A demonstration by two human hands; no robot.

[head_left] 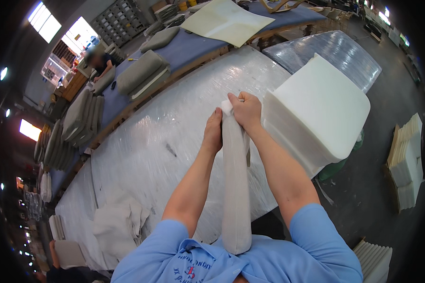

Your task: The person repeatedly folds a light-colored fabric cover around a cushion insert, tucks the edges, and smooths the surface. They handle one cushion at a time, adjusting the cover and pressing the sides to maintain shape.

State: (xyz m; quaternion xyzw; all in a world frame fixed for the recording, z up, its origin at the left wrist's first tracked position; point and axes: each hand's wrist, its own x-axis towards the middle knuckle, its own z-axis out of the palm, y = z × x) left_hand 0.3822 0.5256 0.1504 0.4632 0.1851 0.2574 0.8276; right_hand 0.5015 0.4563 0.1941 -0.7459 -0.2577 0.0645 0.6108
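Observation:
A light grey seat cushion (236, 188) stands edge-on before me, its near end against my chest. At its far end, white foam (227, 107) shows out of the grey fabric cover. My right hand (248, 111) is closed on the cover's edge beside that foam, thumb up. My left hand (214, 129) grips the cushion's left side near the same end; most of its fingers are hidden. Just right of the cushion is a stack of white foam pads (326, 104). Loose grey fabric covers (118, 224) lie in a pile at the left.
Under the cushion spreads a table covered in clear plastic film (165, 146). Beyond runs a blue-topped table (193, 52) with folded grey cushions (144, 73) and a cream foam sheet (226, 21). A person (101, 66) works behind it. More foam pads (406, 160) stand on the floor at right.

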